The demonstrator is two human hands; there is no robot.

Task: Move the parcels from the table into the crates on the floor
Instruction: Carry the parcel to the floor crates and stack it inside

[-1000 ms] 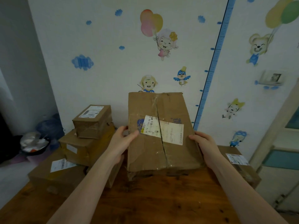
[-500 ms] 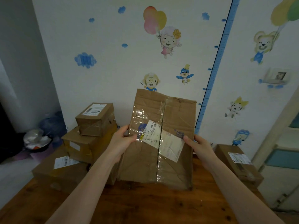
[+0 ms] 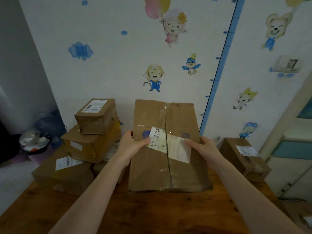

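Both hands grip the large parcel (image 3: 167,149): left hand (image 3: 130,143) on its left edge, right hand (image 3: 205,146) on its right. Its long axis runs near to far, centred on the table (image 3: 152,213), crates unseen.

A wooden tabletop (image 3: 152,211) carries cardboard parcels. At its left edge lies a broad box (image 3: 64,174) with a white label, bearing two stacked smaller boxes. Near the far middle a large taped parcel (image 3: 166,149) appears to meet the wood at its near edge. At the far right corner lies another labelled box (image 3: 244,157).
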